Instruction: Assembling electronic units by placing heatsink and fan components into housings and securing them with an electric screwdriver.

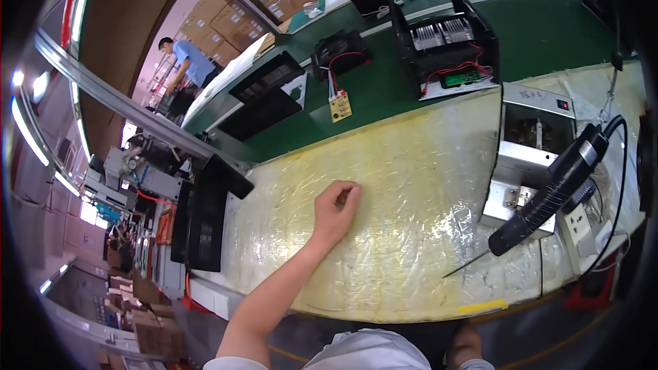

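Observation:
My left hand (336, 211) is over the middle of the table's plastic-wrapped, yellowish top (404, 185). Its fingers curl toward the thumb; whatever they may hold is too small or hidden to make out. Of my right arm only the forearm (466, 344) shows at the lower edge, and the hand is out of sight by the table's front edge. To the right, a black electric screwdriver (548, 199) hangs tilted from a cord, its thin bit pointing down toward the table. Neither hand touches it.
On the green belt behind stand a black housing (449, 44) with metal fins and red wires, a black fan unit (340, 53) wired to a yellowish board (340, 106), and black panels (264, 96). A metal box (534, 120) is at right, black trays (205, 216) at left. A person (192, 65) works far left.

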`<state>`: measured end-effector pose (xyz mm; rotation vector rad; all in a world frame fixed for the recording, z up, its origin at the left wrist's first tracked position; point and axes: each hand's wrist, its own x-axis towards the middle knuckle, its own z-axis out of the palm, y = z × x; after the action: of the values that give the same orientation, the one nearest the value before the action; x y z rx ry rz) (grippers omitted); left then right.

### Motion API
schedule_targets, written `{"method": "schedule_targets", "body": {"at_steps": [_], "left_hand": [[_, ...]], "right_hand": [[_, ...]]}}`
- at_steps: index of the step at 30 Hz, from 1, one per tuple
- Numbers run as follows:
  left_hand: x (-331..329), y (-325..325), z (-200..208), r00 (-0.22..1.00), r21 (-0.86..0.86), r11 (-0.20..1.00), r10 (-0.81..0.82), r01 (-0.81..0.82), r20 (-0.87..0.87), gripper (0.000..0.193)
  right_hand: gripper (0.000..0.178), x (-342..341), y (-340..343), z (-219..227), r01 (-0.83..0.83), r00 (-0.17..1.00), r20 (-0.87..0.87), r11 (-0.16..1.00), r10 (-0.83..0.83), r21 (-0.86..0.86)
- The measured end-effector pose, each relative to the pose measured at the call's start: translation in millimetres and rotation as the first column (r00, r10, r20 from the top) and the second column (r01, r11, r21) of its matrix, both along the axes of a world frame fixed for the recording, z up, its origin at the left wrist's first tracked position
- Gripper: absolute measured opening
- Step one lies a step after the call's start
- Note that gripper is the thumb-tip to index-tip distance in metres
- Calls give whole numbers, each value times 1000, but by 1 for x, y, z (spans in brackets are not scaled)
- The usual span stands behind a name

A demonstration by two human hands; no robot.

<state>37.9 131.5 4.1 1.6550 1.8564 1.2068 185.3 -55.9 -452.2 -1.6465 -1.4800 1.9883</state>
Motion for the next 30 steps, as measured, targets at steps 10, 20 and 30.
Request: {"method": "schedule_targets", "body": {"at_steps": [10,20,30], "left_hand": [[1,-2,-1,999,-15,1000,10,-11,-32,10],[8,-1,0,998,23,1000,9,-7,-69,9],[1,-1,-2,999,53,999,17,-14,-49,8]], "right_hand": [[39,-1,-11,-6,-10,999,-35,1000,10,-12],[38,4,-11,-9,33,998,-49,999,-33,-7],[36,8,-9,-8,66,996,-56,998,-66,7]]}}
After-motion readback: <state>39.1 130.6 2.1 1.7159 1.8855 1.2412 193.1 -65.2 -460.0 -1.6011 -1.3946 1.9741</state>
